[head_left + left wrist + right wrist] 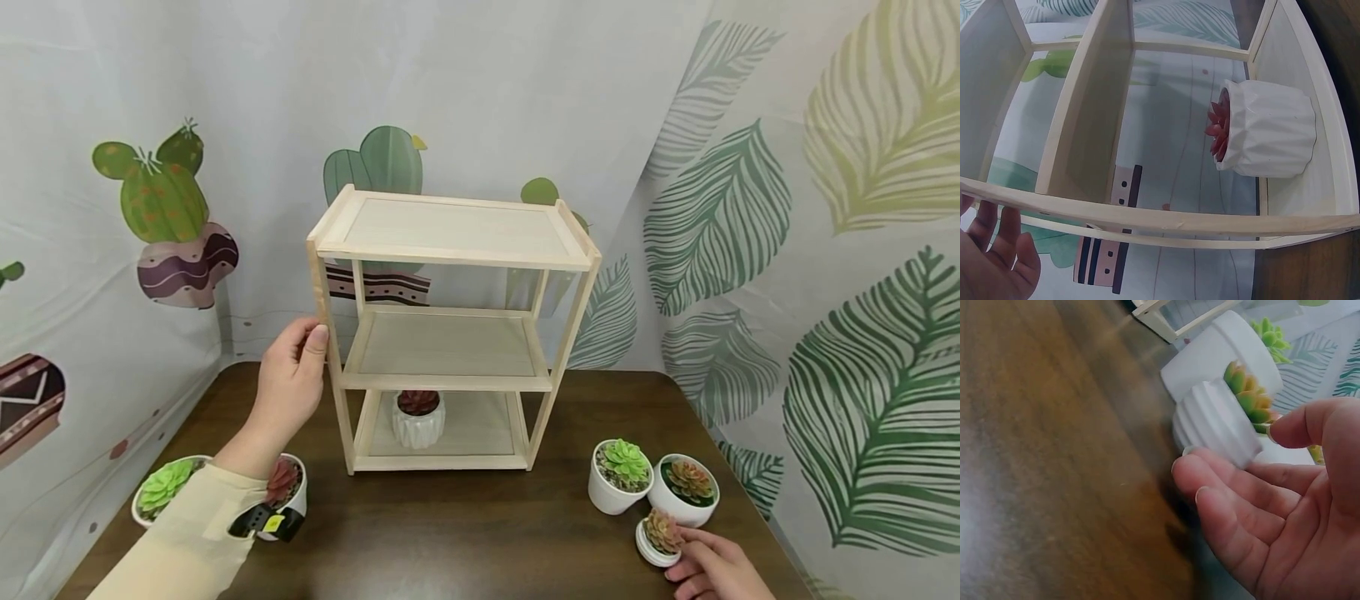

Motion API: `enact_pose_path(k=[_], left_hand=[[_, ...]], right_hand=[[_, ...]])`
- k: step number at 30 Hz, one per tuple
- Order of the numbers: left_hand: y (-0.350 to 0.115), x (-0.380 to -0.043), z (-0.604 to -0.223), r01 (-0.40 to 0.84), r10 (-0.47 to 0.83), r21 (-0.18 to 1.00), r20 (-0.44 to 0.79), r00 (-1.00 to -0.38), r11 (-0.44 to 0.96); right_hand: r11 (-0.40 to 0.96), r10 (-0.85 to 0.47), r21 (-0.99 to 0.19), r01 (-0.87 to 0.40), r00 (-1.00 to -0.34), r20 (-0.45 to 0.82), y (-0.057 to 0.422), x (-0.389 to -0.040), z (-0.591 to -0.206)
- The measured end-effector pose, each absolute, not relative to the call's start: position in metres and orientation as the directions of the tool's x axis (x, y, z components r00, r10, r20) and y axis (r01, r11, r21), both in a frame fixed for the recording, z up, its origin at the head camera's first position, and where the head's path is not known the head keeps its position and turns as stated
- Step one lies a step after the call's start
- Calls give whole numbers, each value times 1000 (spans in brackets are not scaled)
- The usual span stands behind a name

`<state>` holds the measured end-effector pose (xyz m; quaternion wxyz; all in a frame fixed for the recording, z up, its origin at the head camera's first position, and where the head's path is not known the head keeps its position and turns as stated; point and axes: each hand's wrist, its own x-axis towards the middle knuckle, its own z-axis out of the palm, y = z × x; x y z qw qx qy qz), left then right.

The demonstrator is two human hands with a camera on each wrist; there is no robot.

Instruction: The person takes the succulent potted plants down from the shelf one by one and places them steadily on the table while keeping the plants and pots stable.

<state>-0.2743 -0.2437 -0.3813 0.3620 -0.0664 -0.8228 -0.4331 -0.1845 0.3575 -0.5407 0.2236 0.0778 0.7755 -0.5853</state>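
Note:
A pale wooden three-tier shelf (442, 383) stands on the brown table. My left hand (294, 371) grips its left front post at about middle-shelf height. On the bottom tier sits a ribbed white pot with a dark red succulent (1266, 128). At the table's right side, my right hand (712, 567) holds a small ribbed white pot with an orange-green succulent (1219, 425). The fingers (1191, 472) curl along the pot's side, the thumb lies by its rim. Behind it, a white pot with a bright green succulent (618, 477) stands beside a low white pot with a reddish succulent (684, 492).
At the table's left, a white pot with a light green succulent (168, 483) and one with a red succulent (288, 483) are partly hidden by my left sleeve. Hanging cloth (247, 100) printed with cacti and leaves encloses the back and sides of the table (450, 542).

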Motion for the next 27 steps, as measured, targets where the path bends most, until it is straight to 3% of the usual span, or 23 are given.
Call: enact_pose_path(k=[9,19,27], left_hand=[[-247,-271,-379,407,-205,664,645,-736,627],[-249,-260,-377,394,-186,686,609,-771,612],[-258,-243,-384,386,-172,709,577,-799,590]], right_hand=[[421,54,-834,356,-928,-369,358,-180,-513],[492,34,-834,252,-962,-270,348,-175,-479],[516,48,-855,52,-998,-32,326,-171,-463]])
